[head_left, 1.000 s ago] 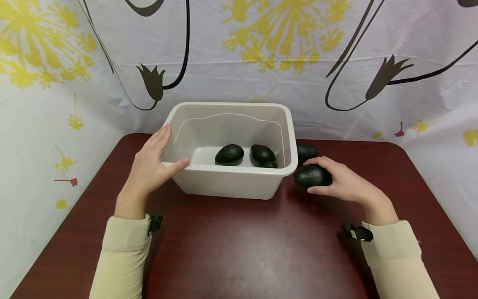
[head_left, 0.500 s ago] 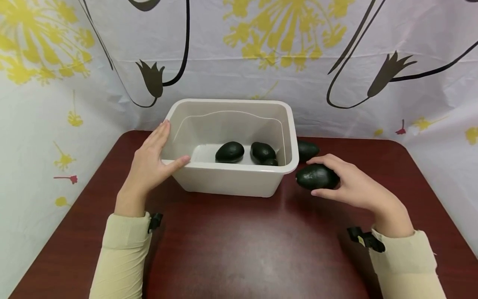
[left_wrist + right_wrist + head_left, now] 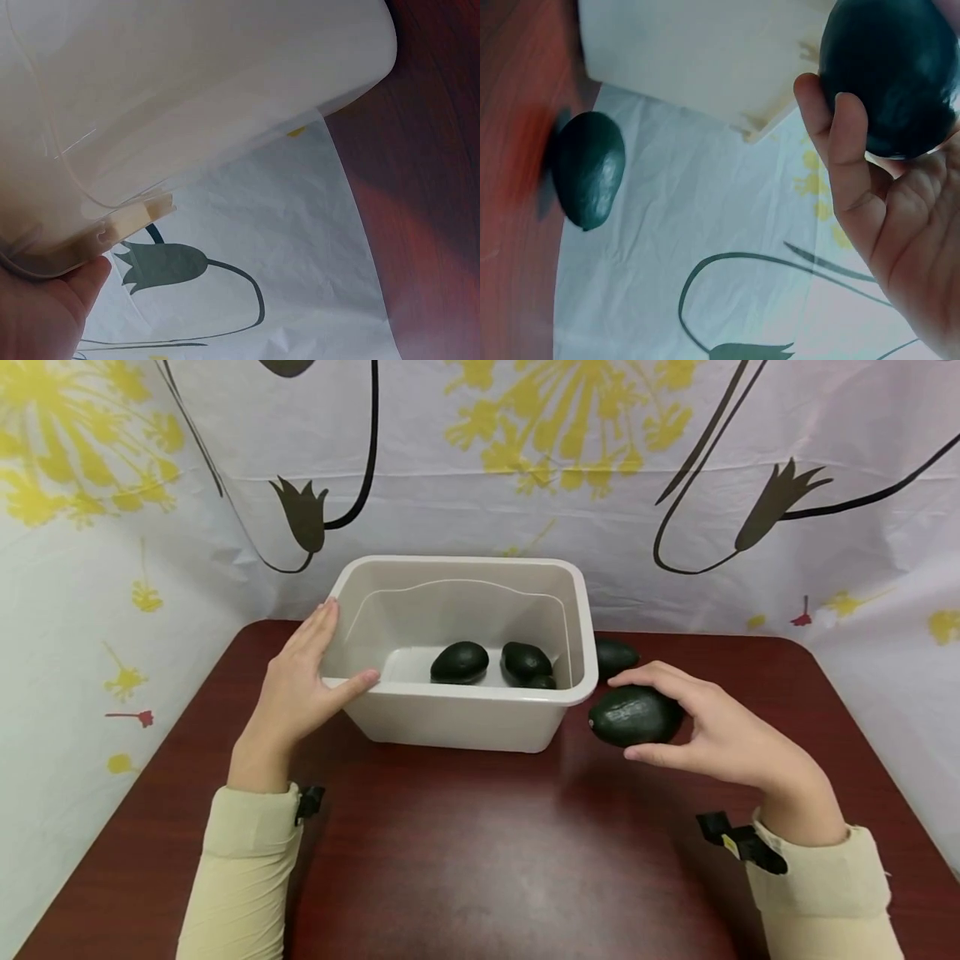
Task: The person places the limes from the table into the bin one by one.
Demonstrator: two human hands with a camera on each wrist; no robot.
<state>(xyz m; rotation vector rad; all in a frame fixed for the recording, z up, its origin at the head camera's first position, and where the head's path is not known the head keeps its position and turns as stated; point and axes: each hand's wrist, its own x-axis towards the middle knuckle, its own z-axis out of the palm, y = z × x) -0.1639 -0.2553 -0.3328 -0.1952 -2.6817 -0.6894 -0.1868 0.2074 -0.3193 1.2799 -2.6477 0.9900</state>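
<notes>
In the head view my right hand (image 3: 708,727) grips a dark green avocado (image 3: 636,716) between thumb and fingers, raised just right of an off-white plastic bin (image 3: 457,718). The right wrist view shows this avocado (image 3: 891,71) large against curled fingers (image 3: 847,142). With thumb and fingers spread, my left hand (image 3: 296,689) rests on the bin's front left corner, touching the rim. Inside the bin lie an avocado (image 3: 460,662) near the middle and another (image 3: 523,662) at the right, with part of a third (image 3: 543,682) showing behind the front rim.
Another avocado (image 3: 590,171) lies on the table beyond the bin's right side, partly hidden by the bin in the head view. The dark red-brown table (image 3: 517,835) runs back to a white floral-printed sheet (image 3: 480,510) behind and at the sides.
My right hand has lifted the avocado a little off the table, toward the camera and slightly rightward. The left hand stays at the bin's corner. The head view tilts slightly.
</notes>
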